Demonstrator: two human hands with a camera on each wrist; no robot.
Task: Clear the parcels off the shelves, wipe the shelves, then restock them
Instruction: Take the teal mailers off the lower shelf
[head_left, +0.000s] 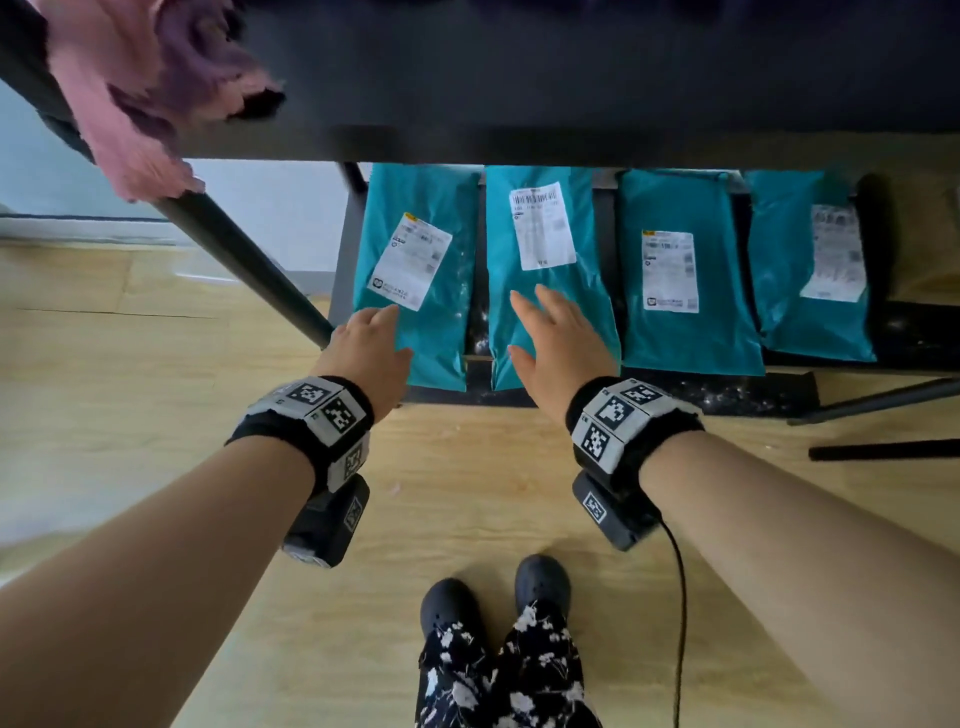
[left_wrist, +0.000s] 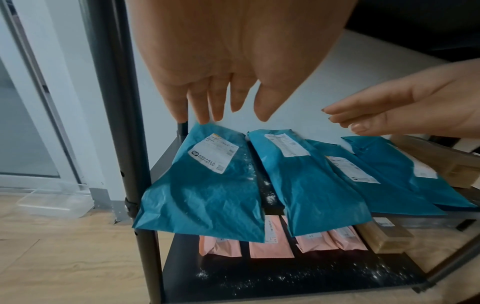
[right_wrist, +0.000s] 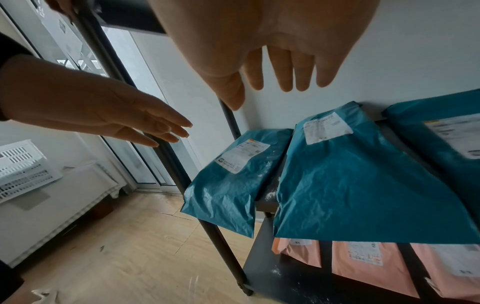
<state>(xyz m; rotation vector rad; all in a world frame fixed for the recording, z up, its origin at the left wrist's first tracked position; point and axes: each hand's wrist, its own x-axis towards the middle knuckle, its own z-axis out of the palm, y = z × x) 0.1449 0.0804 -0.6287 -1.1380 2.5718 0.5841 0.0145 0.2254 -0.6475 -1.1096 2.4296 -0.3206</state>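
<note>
Several teal parcels with white labels lie side by side on the dark middle shelf (head_left: 480, 322). My left hand (head_left: 371, 338) hovers open over the leftmost teal parcel (head_left: 441, 312), fingers straight, holding nothing. My right hand (head_left: 556, 338) hovers open over the second teal parcel (head_left: 501, 249), also holding nothing. In the left wrist view the left hand (left_wrist: 228, 72) stands clear above the leftmost parcel (left_wrist: 207, 195), and in the right wrist view the right hand (right_wrist: 272, 51) hangs above the second parcel (right_wrist: 363, 185). A pink cloth (head_left: 140, 104) hangs over the top shelf's left corner.
Several pink parcels (left_wrist: 270, 246) and a cardboard box (left_wrist: 387, 238) lie on the bottom shelf (left_wrist: 285, 273), which is dusted with white powder. Another box (left_wrist: 441, 162) stands at the middle shelf's right end. The black front post (head_left: 239, 249) is left of my left hand. A white basket (right_wrist: 23, 164) is at the left.
</note>
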